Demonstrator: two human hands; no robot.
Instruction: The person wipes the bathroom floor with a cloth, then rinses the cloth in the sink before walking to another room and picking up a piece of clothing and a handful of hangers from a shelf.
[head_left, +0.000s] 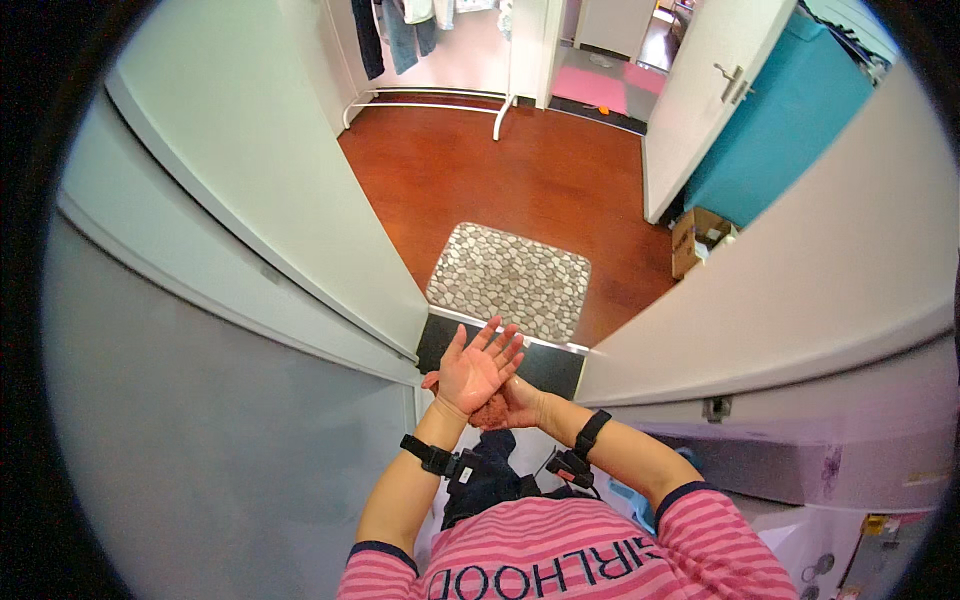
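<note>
My left hand (474, 375) is palm up, its fingers spread and nothing lying on the palm, which looks wet. Behind it, my right hand (523, 401) reaches across under the left wrist with a reddish-brown cloth (491, 412), its texture fuzzy, pressed between the hands. Fingertips or a bit of cloth show at the far side of the left wrist; which of these cannot be told. Most of the right fingers are hidden. Both forearms wear black straps with small devices.
A dark threshold (547, 369) and pebble-patterned mat (514, 281) lie ahead on a reddish wooden floor (540, 172). White door panels flank me. Beyond are a white clothes rack (442, 91), an open white door (709, 97), a turquoise cover (780, 112) and a cardboard box (686, 244).
</note>
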